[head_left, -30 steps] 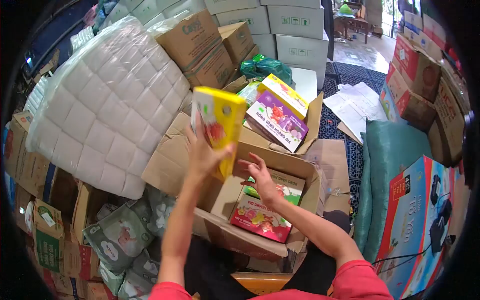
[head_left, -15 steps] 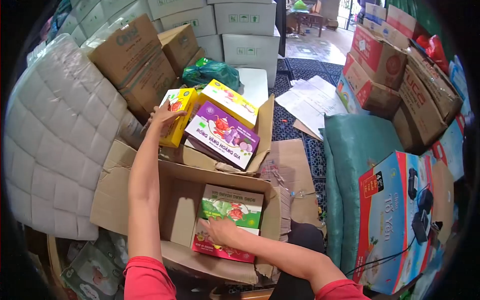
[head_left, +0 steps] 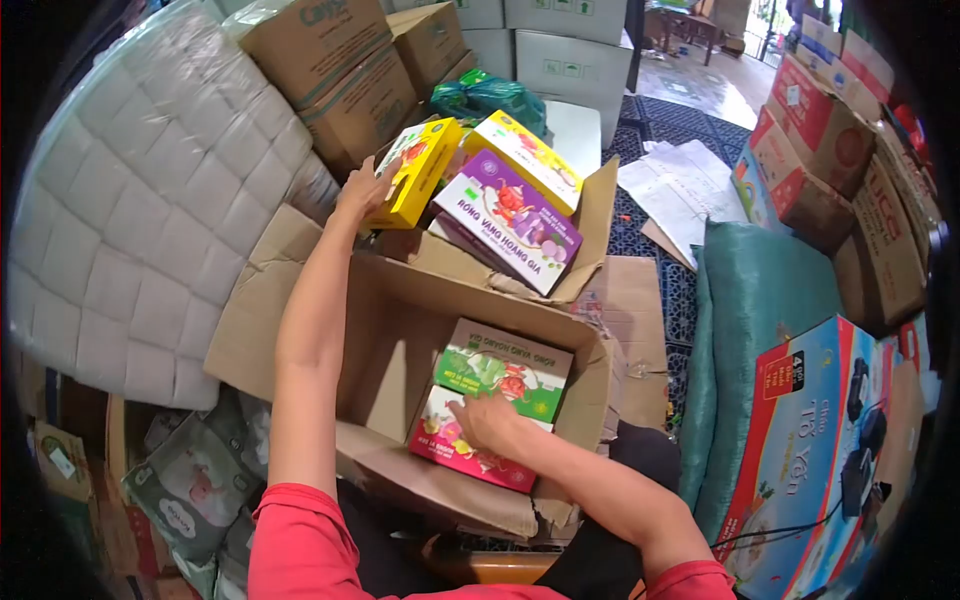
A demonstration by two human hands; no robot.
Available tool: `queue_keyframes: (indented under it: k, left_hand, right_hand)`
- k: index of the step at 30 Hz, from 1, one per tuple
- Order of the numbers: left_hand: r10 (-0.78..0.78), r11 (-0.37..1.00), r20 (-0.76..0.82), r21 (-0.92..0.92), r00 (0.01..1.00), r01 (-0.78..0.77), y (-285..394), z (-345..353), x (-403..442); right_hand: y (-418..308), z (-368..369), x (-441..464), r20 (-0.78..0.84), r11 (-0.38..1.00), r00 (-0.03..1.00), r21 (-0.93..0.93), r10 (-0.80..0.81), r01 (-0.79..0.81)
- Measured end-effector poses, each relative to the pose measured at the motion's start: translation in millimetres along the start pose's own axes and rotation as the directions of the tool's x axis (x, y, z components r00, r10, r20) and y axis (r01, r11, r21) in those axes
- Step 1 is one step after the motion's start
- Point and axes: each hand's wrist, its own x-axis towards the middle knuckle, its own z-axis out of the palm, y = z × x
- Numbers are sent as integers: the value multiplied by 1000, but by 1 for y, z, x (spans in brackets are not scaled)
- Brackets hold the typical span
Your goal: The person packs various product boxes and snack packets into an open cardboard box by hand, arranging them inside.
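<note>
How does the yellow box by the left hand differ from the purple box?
The left hand touches the yellow box; no hand touches the purple box. The purple box's large lettering is readable; the yellow box shows none legible. Both have a red picture.

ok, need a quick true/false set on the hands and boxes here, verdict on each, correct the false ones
1. The left hand touches a yellow box. True.
2. The right hand is on the purple box. False: the right hand is on the red box, in the near carton.
3. The green box lies next to the red box in the near carton. True.
4. The purple box sits inside the near carton. False: the purple box lies at the mouth of the far carton.
5. The loose papers lie on top of the teal bundle. False: the loose papers lie beyond the teal bundle, at floor level.
</note>
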Motion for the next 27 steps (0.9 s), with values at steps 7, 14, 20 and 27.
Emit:
queue_keyframes:
  k: [7, 14, 20, 27]
  left_hand:
    - [173, 984, -10, -34, 985, -173, -19, -3, -48]
    - [281, 899, -529, -146, 801, -412, 23, 7, -212]
    - [-20, 924, 159, -373, 987, 79, -9, 78, -304]
    - [-75, 996, 499, 0, 863, 87, 11, 101, -277]
  right_hand:
    - [3, -17, -1, -10, 997, 999, 69, -35, 35]
    - [40, 3, 11, -84, 993, 996, 114, -7, 17]
    - [52, -16, 9, 54, 756, 778, 204, 626, -623]
    - [101, 24, 19, 285, 316, 434, 379, 855, -870]
